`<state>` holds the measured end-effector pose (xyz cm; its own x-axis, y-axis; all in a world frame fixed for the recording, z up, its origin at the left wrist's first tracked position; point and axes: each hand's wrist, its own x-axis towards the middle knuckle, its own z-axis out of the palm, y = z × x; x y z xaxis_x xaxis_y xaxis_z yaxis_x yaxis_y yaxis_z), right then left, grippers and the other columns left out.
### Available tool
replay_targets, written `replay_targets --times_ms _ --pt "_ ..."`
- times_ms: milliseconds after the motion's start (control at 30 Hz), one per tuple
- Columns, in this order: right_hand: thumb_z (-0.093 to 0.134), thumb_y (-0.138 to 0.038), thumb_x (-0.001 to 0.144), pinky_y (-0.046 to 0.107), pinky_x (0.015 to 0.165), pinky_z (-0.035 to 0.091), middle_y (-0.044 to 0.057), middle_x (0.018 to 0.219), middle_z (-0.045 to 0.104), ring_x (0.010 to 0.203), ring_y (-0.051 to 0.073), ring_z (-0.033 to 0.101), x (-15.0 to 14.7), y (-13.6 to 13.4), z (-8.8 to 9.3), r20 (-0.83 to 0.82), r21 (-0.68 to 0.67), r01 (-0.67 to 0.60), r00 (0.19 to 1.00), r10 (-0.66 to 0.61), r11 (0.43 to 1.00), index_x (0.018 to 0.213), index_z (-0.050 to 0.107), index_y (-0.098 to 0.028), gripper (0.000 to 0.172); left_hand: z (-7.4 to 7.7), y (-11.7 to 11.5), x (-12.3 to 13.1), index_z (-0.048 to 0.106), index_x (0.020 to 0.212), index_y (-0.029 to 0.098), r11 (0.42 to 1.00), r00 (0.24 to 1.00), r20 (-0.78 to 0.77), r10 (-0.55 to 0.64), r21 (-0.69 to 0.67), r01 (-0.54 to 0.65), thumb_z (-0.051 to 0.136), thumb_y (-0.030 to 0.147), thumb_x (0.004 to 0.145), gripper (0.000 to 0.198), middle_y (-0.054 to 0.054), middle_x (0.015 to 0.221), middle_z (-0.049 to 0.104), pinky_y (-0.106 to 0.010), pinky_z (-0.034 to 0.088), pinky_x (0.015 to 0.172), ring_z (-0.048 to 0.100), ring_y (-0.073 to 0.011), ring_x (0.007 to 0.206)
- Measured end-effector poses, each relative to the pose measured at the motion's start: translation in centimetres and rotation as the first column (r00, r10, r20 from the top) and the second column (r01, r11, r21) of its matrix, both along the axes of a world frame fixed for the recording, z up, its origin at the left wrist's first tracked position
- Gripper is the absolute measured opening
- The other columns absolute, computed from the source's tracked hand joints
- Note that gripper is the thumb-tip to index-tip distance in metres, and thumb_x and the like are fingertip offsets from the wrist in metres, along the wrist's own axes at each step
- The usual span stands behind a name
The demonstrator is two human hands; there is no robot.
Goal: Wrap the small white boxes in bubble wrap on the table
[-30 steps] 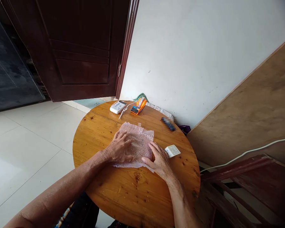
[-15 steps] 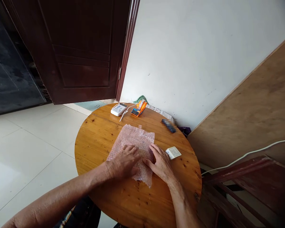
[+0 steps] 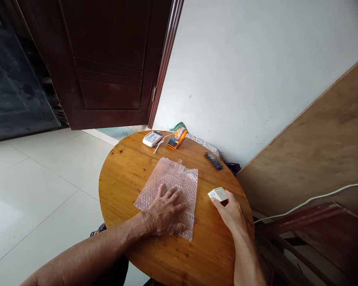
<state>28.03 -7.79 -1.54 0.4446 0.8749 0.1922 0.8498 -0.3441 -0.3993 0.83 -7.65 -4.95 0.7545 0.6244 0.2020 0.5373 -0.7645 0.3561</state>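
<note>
A sheet of pinkish bubble wrap (image 3: 179, 176) lies flat on the round wooden table (image 3: 119, 182). Spread fingers and palm of my left hand (image 3: 167, 210) press down on its lower middle. To the right, my right hand (image 3: 233, 210) grips a small pale box (image 3: 218, 194) between thumb and fingers. The box has a printed top and a small code on its side. Part of the right fingers is hidden behind the box.
Toward the table's far edge are a white device (image 3: 152, 138) with a cable, an orange tape dispenser (image 3: 178, 139) and a dark, pixelated object (image 3: 214, 161). A dark red wooden frame (image 3: 313, 214) stands right of the table.
My right hand has left the bubble wrap, moved right and taken hold of the small box. My left hand has come down flat with fingers spread. The view has shifted slightly.
</note>
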Motion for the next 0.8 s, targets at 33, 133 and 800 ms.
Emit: replay_targets --times_ms 33,133,800 --pt "0.063 -0.047 0.071 0.051 0.082 0.052 0.018 0.103 0.074 0.099 0.039 0.068 0.2 -0.3 0.1 -0.086 -0.014 0.011 0.996 -0.012 1.0 0.122 0.063 -0.015 0.06 0.0 0.0 0.1 0.05 0.141 0.023 1.0 1.0 0.001 -0.001 -0.002 0.001 0.056 0.066 0.084 0.071 -0.021 0.153 0.038 -0.078 0.013 0.109 0.029 -0.0449 0.143" --pt "0.067 -0.05 0.072 0.043 0.082 0.055 0.012 0.102 0.075 0.095 0.031 0.07 -1.2 -0.9 0.8 -0.414 0.163 -0.064 0.902 0.127 0.985 0.117 0.064 -0.019 0.055 0.0 -0.1 0.1 0.051 0.14 0.022 1.0 1.0 0.0 -0.011 0.004 0.011 0.056 0.066 0.084 0.071 -0.021 0.152 0.039 -0.078 0.013 0.109 0.029 -0.0451 0.143" --pt "0.071 -0.041 0.069 0.04 0.088 0.052 0.006 0.104 0.072 0.097 0.026 0.067 -10.5 2.8 -2.5 -0.501 0.213 -0.391 0.743 0.444 0.895 0.115 0.063 -0.021 0.05 2.3 0.6 -3.4 0.068 0.113 0.018 0.989 0.989 -0.052 0.137 -0.055 -0.14 0.07 0.039 0.082 0.038 -0.014 0.132 0.06 -0.059 0.028 0.114 0.049 -0.0352 0.127"
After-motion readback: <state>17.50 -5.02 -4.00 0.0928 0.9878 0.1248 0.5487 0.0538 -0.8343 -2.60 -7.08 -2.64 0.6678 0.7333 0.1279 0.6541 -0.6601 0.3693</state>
